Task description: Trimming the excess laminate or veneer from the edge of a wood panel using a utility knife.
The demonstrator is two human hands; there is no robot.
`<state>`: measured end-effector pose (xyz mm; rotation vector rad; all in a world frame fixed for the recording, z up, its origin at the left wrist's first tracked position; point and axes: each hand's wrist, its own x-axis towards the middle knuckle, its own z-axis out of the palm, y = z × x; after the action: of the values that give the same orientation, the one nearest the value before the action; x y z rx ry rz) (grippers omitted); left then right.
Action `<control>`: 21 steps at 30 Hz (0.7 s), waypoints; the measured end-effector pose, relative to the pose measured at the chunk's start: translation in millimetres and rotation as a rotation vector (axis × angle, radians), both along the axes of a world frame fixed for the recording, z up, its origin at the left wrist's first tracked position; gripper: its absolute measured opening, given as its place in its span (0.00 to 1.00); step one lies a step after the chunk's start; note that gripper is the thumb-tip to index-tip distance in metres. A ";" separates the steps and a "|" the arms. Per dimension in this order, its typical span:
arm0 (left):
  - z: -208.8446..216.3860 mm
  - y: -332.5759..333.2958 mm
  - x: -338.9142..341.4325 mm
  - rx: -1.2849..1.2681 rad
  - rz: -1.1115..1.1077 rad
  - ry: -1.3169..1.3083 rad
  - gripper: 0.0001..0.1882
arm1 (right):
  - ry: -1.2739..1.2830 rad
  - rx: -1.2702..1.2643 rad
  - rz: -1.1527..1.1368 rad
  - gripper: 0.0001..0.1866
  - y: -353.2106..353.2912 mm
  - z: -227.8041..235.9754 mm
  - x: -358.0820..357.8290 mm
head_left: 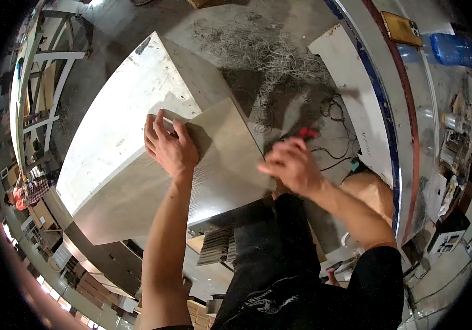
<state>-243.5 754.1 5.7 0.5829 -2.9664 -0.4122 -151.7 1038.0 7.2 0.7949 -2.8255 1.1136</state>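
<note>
Grey-beige panel (230, 170), flat, straight-edged, faintly streaked, shiny in patches

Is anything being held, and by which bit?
The left hand lies across the far edge of the grey panel, perhaps just steadying it. The right hand is too blurred to tell.

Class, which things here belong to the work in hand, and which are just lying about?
In the work:
Flat grey-brown panel, left hand at its edge, blurred right hand close by
Large white angular block, partly covered by the panel

Apparently lying about:
Tangled grey stringy scraps on the floor
Clear blue plastic bottle
Gold rectangular phone
</note>
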 end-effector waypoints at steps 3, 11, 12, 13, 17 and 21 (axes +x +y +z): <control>2.9 -1.0 -2.0 0.025 0.000 -0.013 0.27 | -0.046 0.127 0.198 0.11 30.5 13.8 69.8; -2.3 -5.0 -1.2 -0.012 -0.018 -0.027 0.27 | -0.092 -0.048 -0.212 0.18 17.0 22.0 5.9; -3.1 -3.8 -1.3 -0.008 -0.010 -0.029 0.27 | -0.040 -0.026 -0.165 0.17 8.4 19.0 -18.8; -2.7 -1.4 -2.3 -0.009 -0.027 -0.036 0.27 | 0.012 0.002 -0.119 0.16 2.2 15.9 -36.1; -13.9 -14.9 -3.1 -0.075 -0.086 -0.036 0.27 | 0.102 -0.051 -0.064 0.16 -9.9 -6.3 -34.4; -4.6 2.4 -5.1 -0.001 -0.032 -0.024 0.27 | 0.033 -0.002 -0.062 0.16 14.3 -6.7 55.7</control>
<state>-248.7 756.5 1.2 0.5447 -3.0024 -0.4095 -96.1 1052.3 0.6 0.7133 -2.8010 1.0851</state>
